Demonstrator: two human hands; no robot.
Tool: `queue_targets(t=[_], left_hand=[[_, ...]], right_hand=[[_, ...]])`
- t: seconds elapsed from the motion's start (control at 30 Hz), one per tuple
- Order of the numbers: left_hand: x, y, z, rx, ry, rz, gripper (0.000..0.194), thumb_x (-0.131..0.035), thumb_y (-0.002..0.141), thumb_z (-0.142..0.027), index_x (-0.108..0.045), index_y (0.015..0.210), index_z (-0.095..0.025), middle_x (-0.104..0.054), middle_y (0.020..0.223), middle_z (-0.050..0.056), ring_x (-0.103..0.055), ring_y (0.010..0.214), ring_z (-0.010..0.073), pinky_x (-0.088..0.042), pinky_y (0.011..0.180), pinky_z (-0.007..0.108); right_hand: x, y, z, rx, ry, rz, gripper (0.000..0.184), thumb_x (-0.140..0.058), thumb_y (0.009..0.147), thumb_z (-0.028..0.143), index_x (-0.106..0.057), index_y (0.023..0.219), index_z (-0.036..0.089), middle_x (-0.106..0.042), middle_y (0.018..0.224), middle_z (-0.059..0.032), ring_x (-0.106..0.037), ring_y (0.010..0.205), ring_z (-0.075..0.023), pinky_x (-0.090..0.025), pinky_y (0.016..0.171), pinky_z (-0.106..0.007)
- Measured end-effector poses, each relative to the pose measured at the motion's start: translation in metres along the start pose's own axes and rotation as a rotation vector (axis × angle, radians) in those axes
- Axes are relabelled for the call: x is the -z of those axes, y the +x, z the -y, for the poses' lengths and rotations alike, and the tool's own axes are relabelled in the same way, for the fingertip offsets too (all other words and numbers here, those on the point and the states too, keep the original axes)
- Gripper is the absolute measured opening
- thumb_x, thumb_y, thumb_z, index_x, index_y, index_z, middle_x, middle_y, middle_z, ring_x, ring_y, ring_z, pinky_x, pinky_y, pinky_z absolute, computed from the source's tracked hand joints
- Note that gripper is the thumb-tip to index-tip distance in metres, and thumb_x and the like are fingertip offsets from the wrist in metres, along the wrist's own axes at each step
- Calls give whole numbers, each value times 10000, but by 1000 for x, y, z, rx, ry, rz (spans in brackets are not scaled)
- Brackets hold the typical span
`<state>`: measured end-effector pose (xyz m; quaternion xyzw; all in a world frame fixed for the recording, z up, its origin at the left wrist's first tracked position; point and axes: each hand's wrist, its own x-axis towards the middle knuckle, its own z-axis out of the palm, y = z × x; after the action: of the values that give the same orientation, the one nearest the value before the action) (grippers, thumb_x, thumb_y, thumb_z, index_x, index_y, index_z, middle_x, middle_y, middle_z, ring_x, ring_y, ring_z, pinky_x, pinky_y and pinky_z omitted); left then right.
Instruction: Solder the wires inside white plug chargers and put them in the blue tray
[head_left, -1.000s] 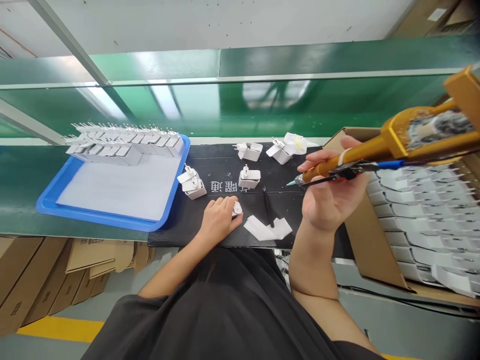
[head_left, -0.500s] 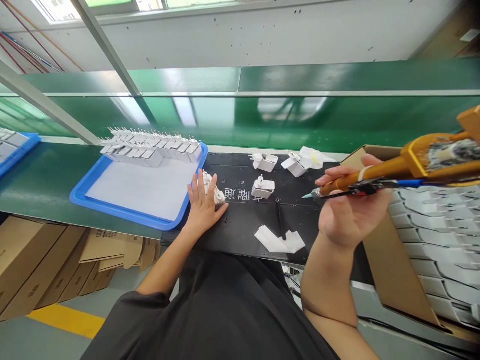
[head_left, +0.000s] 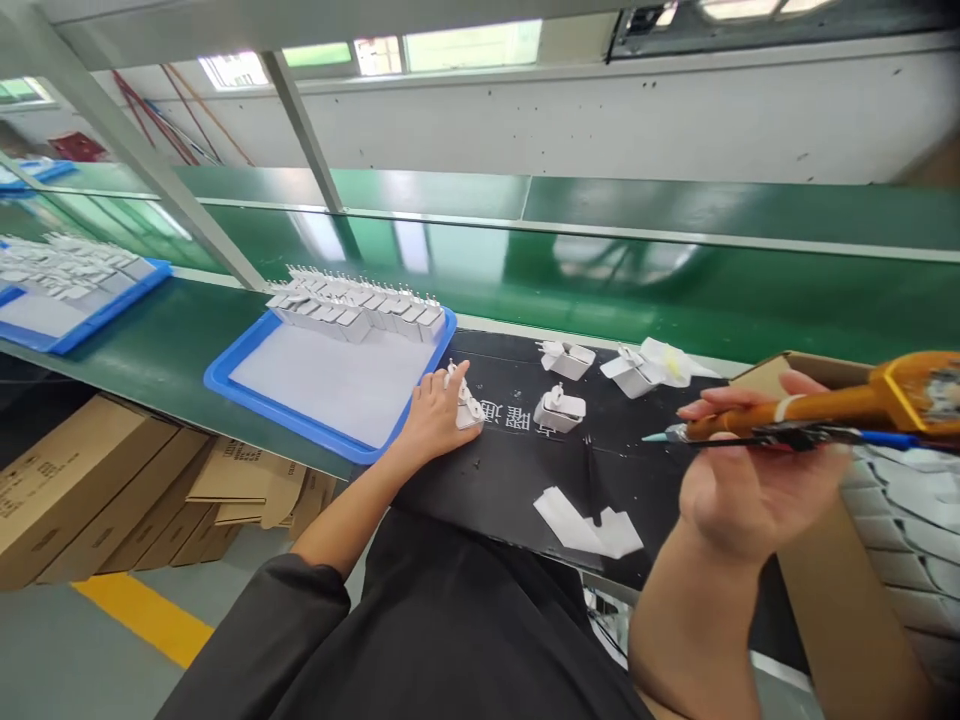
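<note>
Three white chargers are spread on the black mat; only the far part of the blue tray is filled. Beside it, more chargers are enclosed by the left hand, fingers bent; a gold tool is pinched by the right hand.

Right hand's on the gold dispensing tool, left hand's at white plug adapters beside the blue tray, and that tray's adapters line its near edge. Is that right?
Not quite: in the head view the adapters in the blue tray line its far edge. Otherwise, the right hand is on the gold dispensing tool and the left hand at white plug adapters beside the tray.
</note>
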<state>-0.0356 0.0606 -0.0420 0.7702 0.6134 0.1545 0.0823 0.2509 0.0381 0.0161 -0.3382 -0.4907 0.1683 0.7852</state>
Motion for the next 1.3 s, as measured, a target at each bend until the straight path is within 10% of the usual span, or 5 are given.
queue_targets(t=[0.23,0.43,0.63,1.13,1.3], left_hand=[[21,-1,5,-8,-159,-235,972,-748,770,-458,-216,1526,-155,-464,1395,214,-447,1285,361,-396,1096,518],[66,45,76,321,-18,-307,1044,-797,715,-455,-223,1537,-162,-503,1356,216,-435,1295,424,-358,1089,551],[53,85,125,500,156,-231,975,-773,721,-478,-329,1497,-88,-507,1339,258,-443,1289,433,-341,1094,504],[30,93,125,509,164,-347,1044,-708,776,-424,-125,1598,-150,-175,1636,261,-277,1465,440,-299,1153,591],[48,85,82,351,242,-350,1015,-725,790,-412,-167,1603,-169,-86,1670,251,-192,1502,486,-210,1174,669]], right_hand=[[2,5,-7,-23,40,-65,619,-864,441,365,-753,1047,311,-722,764,-46,-592,571,-220,-447,545,-407],[1,5,-4,-28,20,-72,589,-846,469,368,-753,1048,320,-719,765,-47,-596,571,-215,-456,564,-414],[1,1,0,-20,4,-35,573,-836,518,318,-745,1082,361,-736,813,-33,-619,600,-210,-475,605,-409],[7,-2,2,-21,-2,-22,569,-827,581,291,-706,1137,292,-742,847,-36,-649,637,-203,-493,595,-372],[6,-5,5,-4,21,51,527,-801,677,270,-664,1186,275,-737,925,-34,-662,702,-164,-528,660,-332]])
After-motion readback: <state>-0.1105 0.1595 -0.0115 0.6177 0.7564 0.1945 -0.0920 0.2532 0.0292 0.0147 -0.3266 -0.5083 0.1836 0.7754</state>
